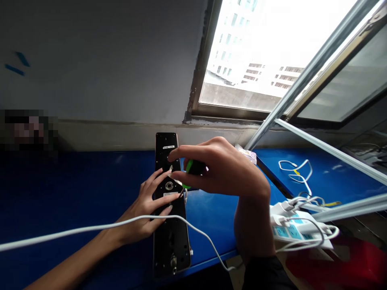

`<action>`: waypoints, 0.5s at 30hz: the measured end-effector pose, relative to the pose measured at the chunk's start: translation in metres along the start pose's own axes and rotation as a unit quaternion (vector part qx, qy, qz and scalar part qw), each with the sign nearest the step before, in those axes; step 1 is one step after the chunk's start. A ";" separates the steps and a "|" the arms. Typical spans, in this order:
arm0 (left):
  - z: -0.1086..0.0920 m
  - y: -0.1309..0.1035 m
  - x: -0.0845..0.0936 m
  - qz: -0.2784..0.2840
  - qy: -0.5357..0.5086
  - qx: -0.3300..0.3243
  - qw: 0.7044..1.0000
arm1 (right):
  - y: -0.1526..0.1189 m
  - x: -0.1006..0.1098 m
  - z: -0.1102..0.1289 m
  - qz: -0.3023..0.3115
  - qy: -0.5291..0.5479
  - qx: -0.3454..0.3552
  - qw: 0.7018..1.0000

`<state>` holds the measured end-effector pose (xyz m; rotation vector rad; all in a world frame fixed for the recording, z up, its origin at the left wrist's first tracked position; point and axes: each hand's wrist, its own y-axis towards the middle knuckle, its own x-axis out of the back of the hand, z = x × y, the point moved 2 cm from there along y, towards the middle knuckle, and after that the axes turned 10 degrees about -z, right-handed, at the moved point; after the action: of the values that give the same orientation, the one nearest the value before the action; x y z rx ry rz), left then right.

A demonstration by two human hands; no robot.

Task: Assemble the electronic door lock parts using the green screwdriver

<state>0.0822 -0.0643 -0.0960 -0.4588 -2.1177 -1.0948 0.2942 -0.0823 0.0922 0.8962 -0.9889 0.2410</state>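
A long black panel (172,225) with holes, a round metal fitting and small labels lies lengthwise on the blue table. My left hand (149,205) rests on its middle with the fingers spread. Over the panel's right edge, my right hand (217,165) is curled around a green and black tool handle (195,167), its thumb and index finger reaching over the panel near a small white connector. A thin dark tip shows by my left index finger. A white cable (133,218) passes across my left wrist and the panel.
A power strip (290,231) with several plugs sits at the right, beside metal frame bars (329,149). White cables (308,177) lie on the blue surface (341,173) behind it. A clear plastic bag (249,155) is near the wall under the window. A blurred person's face is at the far left.
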 end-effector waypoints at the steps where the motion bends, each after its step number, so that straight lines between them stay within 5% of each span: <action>1: 0.000 0.000 0.000 0.003 0.004 -0.004 1.000 | 0.000 0.000 0.000 0.001 -0.009 -0.003 1.000; 9: 0.001 -0.004 -0.001 -0.014 0.015 -0.006 1.000 | -0.003 -0.002 0.016 -0.020 -0.164 -0.051 0.985; 15: 0.002 -0.001 0.000 -0.014 0.009 -0.043 0.999 | -0.006 -0.002 0.026 0.010 -0.097 -0.009 0.995</action>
<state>0.0803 -0.0635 -0.0974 -0.4594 -2.0737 -1.2052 0.2804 -0.1047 0.0941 0.9059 -1.1795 0.1635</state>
